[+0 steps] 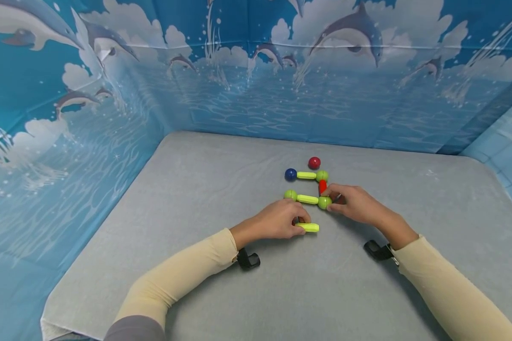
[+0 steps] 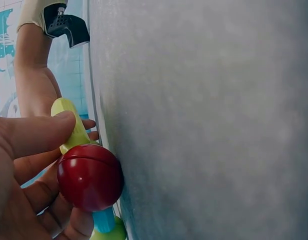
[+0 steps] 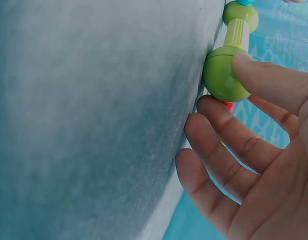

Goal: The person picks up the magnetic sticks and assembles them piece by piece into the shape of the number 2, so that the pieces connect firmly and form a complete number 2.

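My left hand [image 1: 277,220] pinches a yellow-green rod [image 1: 310,228] between thumb and fingers. In the left wrist view a red ball [image 2: 90,178] sits at the end of that rod, and a blue rod [image 2: 104,220] joins it to a green ball [image 2: 114,231]; the head view hides the red ball behind the hand. My right hand [image 1: 354,203] holds the green corner ball [image 1: 324,203], thumb against its side in the right wrist view. From this corner a yellow-green rod [image 1: 307,199] runs left and a red rod [image 1: 322,187] runs toward the back.
At the back, another green ball [image 1: 322,176] links by a yellow-green rod [image 1: 306,175] to a dark blue ball [image 1: 290,174]. A loose red ball [image 1: 314,163] lies behind them. Grey cloth [image 1: 205,189] covers the table; a dolphin-print curtain [image 1: 256,104] hangs behind it.
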A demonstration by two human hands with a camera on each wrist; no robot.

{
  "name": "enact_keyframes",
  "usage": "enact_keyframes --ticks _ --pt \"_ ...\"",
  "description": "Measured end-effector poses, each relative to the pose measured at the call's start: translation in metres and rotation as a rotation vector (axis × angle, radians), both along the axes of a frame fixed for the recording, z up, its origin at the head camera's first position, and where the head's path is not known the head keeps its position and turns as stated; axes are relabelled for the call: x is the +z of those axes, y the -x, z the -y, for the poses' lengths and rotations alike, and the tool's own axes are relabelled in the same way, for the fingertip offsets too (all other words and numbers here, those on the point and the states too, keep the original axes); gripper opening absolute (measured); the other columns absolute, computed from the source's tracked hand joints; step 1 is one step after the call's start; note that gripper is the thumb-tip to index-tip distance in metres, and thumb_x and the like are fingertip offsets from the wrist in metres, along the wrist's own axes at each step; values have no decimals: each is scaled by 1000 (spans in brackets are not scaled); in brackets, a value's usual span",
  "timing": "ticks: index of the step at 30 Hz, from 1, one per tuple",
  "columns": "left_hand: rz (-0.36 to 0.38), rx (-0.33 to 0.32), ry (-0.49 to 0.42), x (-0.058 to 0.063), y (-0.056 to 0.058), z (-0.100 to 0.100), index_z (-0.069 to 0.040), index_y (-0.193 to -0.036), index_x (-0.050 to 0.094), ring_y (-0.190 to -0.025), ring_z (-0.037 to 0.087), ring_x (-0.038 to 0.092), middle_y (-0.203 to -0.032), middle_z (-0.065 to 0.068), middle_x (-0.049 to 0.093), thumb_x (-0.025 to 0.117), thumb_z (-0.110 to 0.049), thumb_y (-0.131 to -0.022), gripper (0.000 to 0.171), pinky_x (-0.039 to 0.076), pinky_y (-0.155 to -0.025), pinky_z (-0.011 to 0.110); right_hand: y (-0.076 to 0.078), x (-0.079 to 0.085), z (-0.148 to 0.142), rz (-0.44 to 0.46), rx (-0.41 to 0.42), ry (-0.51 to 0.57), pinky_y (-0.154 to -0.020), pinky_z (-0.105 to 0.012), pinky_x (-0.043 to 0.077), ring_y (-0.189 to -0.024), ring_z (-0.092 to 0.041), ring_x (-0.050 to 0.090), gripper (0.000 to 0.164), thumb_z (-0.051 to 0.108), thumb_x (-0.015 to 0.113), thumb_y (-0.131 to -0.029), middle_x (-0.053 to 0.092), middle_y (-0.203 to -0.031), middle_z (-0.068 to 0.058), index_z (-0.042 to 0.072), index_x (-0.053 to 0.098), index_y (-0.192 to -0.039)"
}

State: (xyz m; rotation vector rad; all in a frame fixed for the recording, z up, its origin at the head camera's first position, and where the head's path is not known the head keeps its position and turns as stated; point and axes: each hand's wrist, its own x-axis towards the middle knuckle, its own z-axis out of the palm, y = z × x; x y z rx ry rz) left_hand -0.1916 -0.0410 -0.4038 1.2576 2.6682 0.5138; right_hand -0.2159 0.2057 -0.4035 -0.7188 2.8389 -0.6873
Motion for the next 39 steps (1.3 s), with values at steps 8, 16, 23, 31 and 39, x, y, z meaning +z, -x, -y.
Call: enact_keyframes --ticks 8,16,23,31,39 --pt "-10 -6 27 0 0 0 -22 -108 76 -88 5 55 -104 -9 71 73 -25 -90 18 44 -80 18 1 -2 1 0 -9 0 -82 -47 55 -94 -26 68 23 11 70 -91 71 -106 -11 14 66 -114" --pt "17 -9 -32 3 -3 21 -20 -118 73 -112 9 58 -118 -7 69 72 -24 -91 27 45 -105 27 1 -1 3 5 -1 -8 -82 -47 55 -95 -25 68 23 12 70 -91 71 -107 -11 14 66 -114" --pt "35 80 -29 2 -7 45 -17 -125 67 -99 10 59 -110 -3 65 72 -33 -91 37 51 -87 26 0 -1 6 4 0 -18 -81 -44 56 -93 -21 65 27 10 72 -89 69 -109 -9 13 63 -115" --pt "14 159 59 -4 -14 40 -20 -115 65 -85 8 56 -97 -6 63 74 -38 -88 34 47 -71 23 1 -3 13 -7 -4 4 -87 -48 56 -99 -25 67 29 9 73 -88 69 -112 -10 10 62 -115" --pt "-2 177 36 -4 -13 38 -21 -113 63 -82 8 55 -95 -7 64 72 -33 -91 27 45 -69 22 5 -2 20 4 5 18 -82 -44 55 -95 -21 64 26 10 74 -87 69 -106 -6 13 62 -110"
